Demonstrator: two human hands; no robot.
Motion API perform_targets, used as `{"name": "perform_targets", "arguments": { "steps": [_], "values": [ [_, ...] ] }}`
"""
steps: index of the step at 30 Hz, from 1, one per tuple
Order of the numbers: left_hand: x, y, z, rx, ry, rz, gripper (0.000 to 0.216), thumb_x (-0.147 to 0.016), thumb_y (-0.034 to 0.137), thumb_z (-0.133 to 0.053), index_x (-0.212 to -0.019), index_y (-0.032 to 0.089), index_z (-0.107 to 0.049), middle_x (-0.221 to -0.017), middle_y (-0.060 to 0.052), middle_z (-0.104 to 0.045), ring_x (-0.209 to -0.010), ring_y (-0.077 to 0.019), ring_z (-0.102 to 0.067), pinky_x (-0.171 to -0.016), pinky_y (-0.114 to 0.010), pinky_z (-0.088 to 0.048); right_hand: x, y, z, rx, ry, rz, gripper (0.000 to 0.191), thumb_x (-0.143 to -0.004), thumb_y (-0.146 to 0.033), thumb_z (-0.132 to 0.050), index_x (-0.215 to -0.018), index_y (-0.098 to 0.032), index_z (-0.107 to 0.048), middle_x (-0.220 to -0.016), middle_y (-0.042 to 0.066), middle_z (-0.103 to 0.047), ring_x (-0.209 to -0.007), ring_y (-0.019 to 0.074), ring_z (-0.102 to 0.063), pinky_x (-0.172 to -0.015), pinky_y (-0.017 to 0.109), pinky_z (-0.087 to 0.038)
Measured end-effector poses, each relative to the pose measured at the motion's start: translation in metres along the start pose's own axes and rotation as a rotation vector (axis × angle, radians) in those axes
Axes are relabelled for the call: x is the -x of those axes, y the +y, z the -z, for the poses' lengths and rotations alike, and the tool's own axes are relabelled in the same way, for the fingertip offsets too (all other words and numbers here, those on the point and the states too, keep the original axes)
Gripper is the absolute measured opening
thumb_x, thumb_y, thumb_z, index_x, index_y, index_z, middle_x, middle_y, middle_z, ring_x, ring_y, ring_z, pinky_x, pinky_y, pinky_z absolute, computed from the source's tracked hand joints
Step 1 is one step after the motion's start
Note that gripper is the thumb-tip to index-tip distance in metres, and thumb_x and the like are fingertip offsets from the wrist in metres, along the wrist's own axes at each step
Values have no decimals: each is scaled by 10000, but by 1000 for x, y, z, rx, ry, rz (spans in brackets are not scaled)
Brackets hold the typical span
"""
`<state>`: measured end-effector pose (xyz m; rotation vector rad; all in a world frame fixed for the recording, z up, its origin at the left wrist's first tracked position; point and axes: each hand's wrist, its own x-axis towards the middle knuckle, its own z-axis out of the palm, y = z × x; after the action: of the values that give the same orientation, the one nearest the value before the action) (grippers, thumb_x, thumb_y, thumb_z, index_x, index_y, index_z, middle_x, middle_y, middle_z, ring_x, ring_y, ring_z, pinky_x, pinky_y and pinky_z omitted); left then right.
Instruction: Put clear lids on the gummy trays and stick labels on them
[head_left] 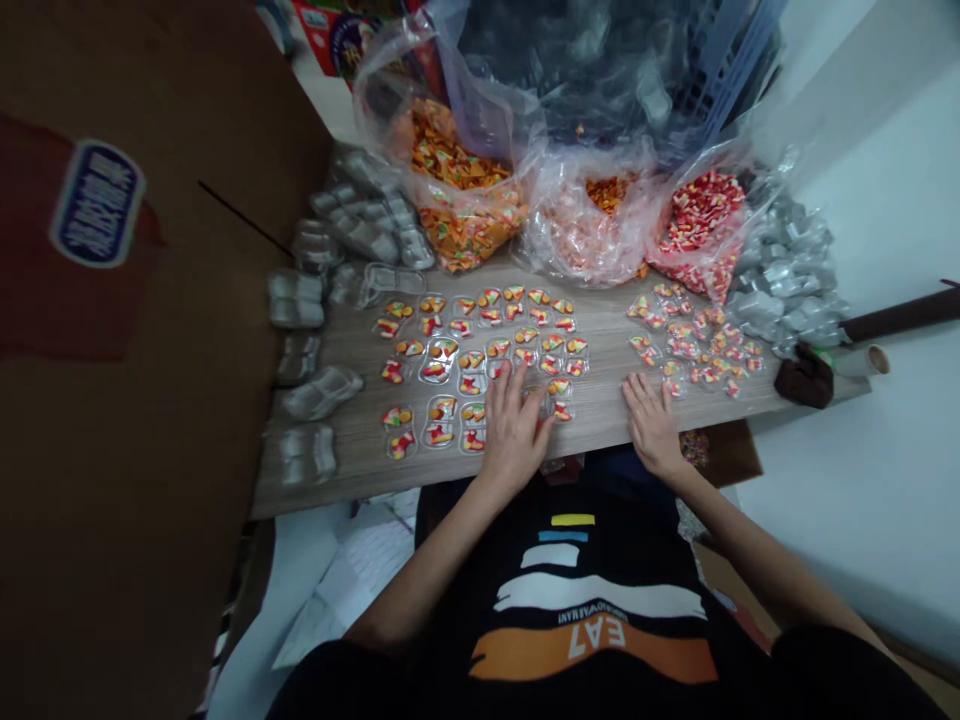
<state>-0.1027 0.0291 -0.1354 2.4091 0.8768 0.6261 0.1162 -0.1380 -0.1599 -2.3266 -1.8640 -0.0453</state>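
Observation:
My left hand (513, 432) lies palm down over rows of small clear plastic trays (441, 420), its fingers spread and partly covering some of them. Each visible tray holds orange pizza-slice-like pieces in one hollow and red-and-yellow gummy-like pieces in the other. My right hand (651, 425) rests open at the table's front edge, fingers stretched out, with nothing seen in it. Just beyond and right of it lies a group of filled, sealed-looking clear packs (682, 342). What lies beneath my left palm is hidden.
Behind the trays stand open plastic bags of orange pieces (457, 225), a whitish bag (589, 225) and red-and-white pieces (703, 215). Empty clear trays (322, 392) pile at left; more clear plastic (787, 270) heaps at right. A cardboard box wall (180, 400) borders the wooden table (352, 470). A purple basket (724, 70) sits behind.

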Motion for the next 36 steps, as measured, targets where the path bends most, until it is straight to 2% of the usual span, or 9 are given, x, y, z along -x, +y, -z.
{"name": "perform_targets", "arguments": {
  "steps": [4, 10, 15, 19, 22, 24, 29, 33, 36],
  "values": [
    [-2, 6, -6, 31, -3, 12, 369, -919, 282, -582, -1281, 218, -612, -1582, -148, -407, -1517, -361, -271, -1206, -620, -265, 0, 13, 2, 12, 22, -44, 585, -972, -108, -311, -1555, -130, -344, -1580, 156, -432, -1545, 250, -238, -1238, 600, -190],
    [-11, 13, -12, -13, 10, 11, 348, -894, 209, -586, -1236, 233, -645, -1495, -138, -514, -1460, -336, -384, -1193, -613, -318, -9, 28, -19, 91, 206, -161, 611, -930, -65, -311, -1537, -93, -370, -1540, 191, -471, -1539, 269, -241, -1215, 596, -272],
    [-52, 13, -11, -2, -4, -47, 301, -880, 215, -619, -1175, 242, -671, -1433, -124, -580, -1411, -331, -449, -1165, -648, -338, -21, 37, -35, 96, 277, -178, 633, -943, -71, -303, -1574, -119, -299, -1544, 181, -465, -1533, 270, -260, -1212, 576, -289],
    [-128, 20, -1, 38, 14, -139, 252, -894, 254, -636, -1140, 230, -685, -1402, -112, -608, -1374, -310, -485, -1179, -614, -326, -23, 31, -32, 81, 317, -199, 652, -968, -98, -277, -1611, -184, -210, -1555, 149, -462, -1529, 282, -275, -1201, 574, -296],
    [-207, 28, 6, 57, 21, -195, 244, -899, 240, -626, -1131, 209, -692, -1364, -107, -629, -1318, -274, -532, -1181, -523, -354, -22, 25, -30, 73, 393, -213, 627, -996, -176, -322, -1612, -213, -216, -1550, 140, -473, -1515, 309, -305, -1188, 583, -301],
    [-263, 34, 9, 60, 4, -203, 243, -902, 214, -601, -1123, 185, -699, -1324, -112, -645, -1267, -250, -564, -1114, -421, -438, -21, 25, -32, 72, 440, -211, 609, -1008, -227, -363, -1605, -213, -247, -1530, 145, -497, -1492, 320, -348, -1175, 582, -317],
    [-383, 34, -6, -18, -25, -10, 282, -923, 165, -527, -1136, 172, -712, -1205, -106, -701, -1162, -216, -629, -1042, -320, -465, -20, 36, -49, 103, 516, -156, 594, -1019, -318, -379, -1592, -185, -301, -1394, 157, -621, -1393, 356, -476, -1088, 563, -404],
    [-451, 16, -19, -47, 6, 98, 348, -903, 97, -487, -1152, 151, -724, -1213, -144, -714, -1164, -233, -642, -1017, -323, -472, -20, 47, -69, 166, 576, -158, 657, -974, -265, -463, -1605, -240, -280, -1263, 129, -708, -1237, 359, -611, -1012, 525, -450],
    [-490, -5, -18, -66, 31, 198, 437, -899, 55, -417, -1236, 119, -688, -1237, -162, -710, -1153, -220, -655, -976, -308, -491, -20, 50, -80, 172, 629, -199, 674, -949, -257, -483, -1597, -273, -295, -1150, 112, -754, -1112, 362, -675, -968, 524, -456]
  ]
}}
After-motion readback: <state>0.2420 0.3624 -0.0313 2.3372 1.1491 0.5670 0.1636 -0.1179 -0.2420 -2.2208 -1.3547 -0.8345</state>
